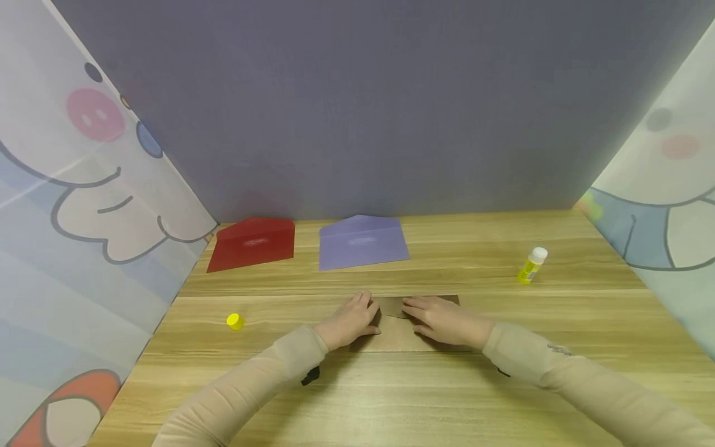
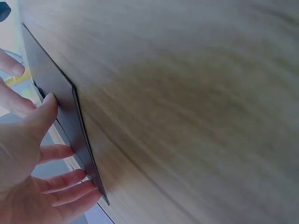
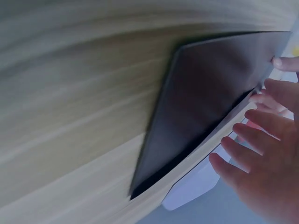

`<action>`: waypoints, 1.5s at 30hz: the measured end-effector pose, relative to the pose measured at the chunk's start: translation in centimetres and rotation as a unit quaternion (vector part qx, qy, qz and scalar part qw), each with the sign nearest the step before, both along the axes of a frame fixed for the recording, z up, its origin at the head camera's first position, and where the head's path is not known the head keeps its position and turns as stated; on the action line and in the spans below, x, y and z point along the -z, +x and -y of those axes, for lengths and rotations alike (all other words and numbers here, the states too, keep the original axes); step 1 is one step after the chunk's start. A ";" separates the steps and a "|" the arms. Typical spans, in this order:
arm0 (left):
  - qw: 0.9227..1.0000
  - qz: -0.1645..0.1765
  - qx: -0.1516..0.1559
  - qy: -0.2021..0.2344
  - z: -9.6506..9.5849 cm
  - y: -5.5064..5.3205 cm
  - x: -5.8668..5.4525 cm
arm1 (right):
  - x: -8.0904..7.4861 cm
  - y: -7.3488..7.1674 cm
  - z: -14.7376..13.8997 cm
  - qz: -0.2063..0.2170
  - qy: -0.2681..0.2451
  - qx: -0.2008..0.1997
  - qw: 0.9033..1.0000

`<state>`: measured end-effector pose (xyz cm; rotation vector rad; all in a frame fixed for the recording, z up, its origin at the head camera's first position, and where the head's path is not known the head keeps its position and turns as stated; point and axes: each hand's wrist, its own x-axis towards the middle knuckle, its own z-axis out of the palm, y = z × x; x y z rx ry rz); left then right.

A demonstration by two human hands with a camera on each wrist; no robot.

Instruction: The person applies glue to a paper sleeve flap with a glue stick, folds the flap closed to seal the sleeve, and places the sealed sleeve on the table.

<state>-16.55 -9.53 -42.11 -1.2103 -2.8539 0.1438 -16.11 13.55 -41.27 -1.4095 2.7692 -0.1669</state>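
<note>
A dark brown paper envelope lies flat on the wooden table, its flap at the far edge. My left hand rests on its left part; in the left wrist view the fingers are spread along the envelope's edge and the thumb lies on its face. On the right part is my right hand, palm down. Its fingers look straight and slightly spread in the right wrist view, beside the flap edge. Part of the flap is hidden under both hands.
Behind the brown envelope lie a red envelope and a purple envelope, flaps raised toward the grey panel. A yellow and white glue stick stands at the right. To the left sits a small yellow cap.
</note>
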 end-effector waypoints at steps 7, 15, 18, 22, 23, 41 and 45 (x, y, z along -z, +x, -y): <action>1.000 0.004 -0.010 -0.017 -0.1 0.1 -0.1 | 0.2 0.2 1.5 0.040 0.038 -0.005 0.998; 1.000 -0.003 -0.006 -0.020 0.0 0.1 -0.1 | 0.6 0.4 2.0 0.083 0.060 0.017 0.995; 1.000 -0.006 -0.004 -0.021 0.0 0.2 -0.1 | 0.6 0.5 1.8 0.089 0.062 0.023 0.994; 1.000 -0.011 0.000 -0.021 0.0 0.2 0.0 | 0.5 0.5 1.2 0.093 0.057 0.026 0.994; 1.000 -0.012 0.002 -0.021 0.1 0.2 0.0 | 0.5 0.5 1.1 0.094 0.055 0.026 0.994; 0.997 0.046 -0.005 -0.065 0.9 1.2 0.4 | 0.6 0.9 -1.9 0.074 0.012 0.022 0.997; 0.995 0.078 -0.016 -0.059 1.1 1.2 0.5 | 0.6 0.7 -1.8 0.063 0.005 0.018 0.998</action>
